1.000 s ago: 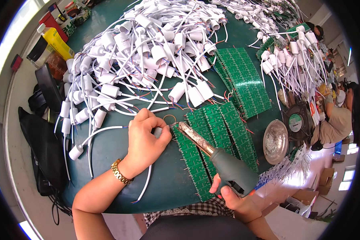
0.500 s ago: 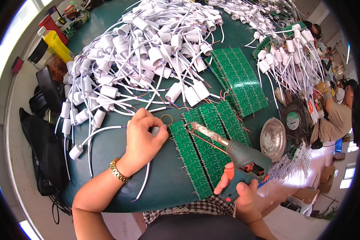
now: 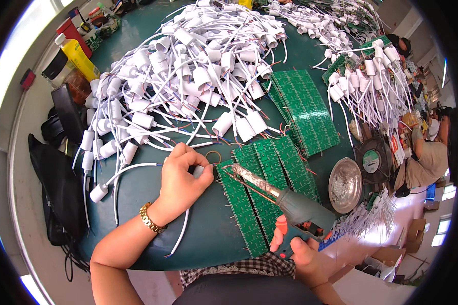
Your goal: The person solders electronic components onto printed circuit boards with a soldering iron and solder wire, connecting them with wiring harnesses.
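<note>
My left hand (image 3: 180, 178), with a gold watch band at the wrist, pinches a white cylindrical cap (image 3: 198, 171) at the left edge of the green circuit boards (image 3: 243, 203). A white cable (image 3: 181, 235) trails from beneath this hand toward me, bare coloured wires at its end. My right hand (image 3: 296, 248) is wrapped round the handle of a dark green and orange soldering gun (image 3: 310, 209). Its tip points left, over the board's upper left corner, close to my left fingertips. A thin wire loop (image 3: 212, 157) shows just beyond them; the joint itself is too small to make out.
A big pile of white cable-and-cap pieces (image 3: 188, 81) covers the far table. More green boards (image 3: 305, 112) are stacked beyond the nearer ones. Right of them are a metal bowl (image 3: 345, 185) and a fan (image 3: 372, 160). A yellow bottle (image 3: 79, 57) stands far left; another person (image 3: 422, 162) sits at right.
The soldering gun has moved left and slightly down, bringing its tip closer to my left fingers. My left hand keeps its pinch, and the whole view has shifted slightly.
</note>
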The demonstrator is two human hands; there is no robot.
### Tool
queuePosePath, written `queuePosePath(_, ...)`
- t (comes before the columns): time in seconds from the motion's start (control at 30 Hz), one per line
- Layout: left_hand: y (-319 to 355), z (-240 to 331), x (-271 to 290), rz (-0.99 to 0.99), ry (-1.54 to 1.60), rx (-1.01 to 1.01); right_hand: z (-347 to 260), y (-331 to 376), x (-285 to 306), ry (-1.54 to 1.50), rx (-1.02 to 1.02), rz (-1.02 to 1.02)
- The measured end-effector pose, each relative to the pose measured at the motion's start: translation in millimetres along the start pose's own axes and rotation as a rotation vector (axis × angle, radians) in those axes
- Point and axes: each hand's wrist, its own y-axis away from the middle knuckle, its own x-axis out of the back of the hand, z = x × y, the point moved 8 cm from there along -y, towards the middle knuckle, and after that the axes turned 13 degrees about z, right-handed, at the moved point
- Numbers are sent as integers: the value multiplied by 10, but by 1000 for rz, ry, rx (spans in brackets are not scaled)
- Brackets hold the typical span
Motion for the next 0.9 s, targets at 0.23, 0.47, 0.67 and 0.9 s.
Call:
queuePosePath(0.23, -42, 51, 59, -109, 105, -1, -19, -36, -24, 39, 108, -71)
queuePosePath(0.47, -68, 135, -33, -205, -12, -72, 80, -63, -11, 122, 76, -68)
queuePosePath(0.67, -61, 115, -55, -251, -36, -101, 104, -92, -17, 126, 83, -91)
queuePosePath(0.9, -67, 85, -98, -333, 95, -163, 135, -74, -25, 101, 80, -119)
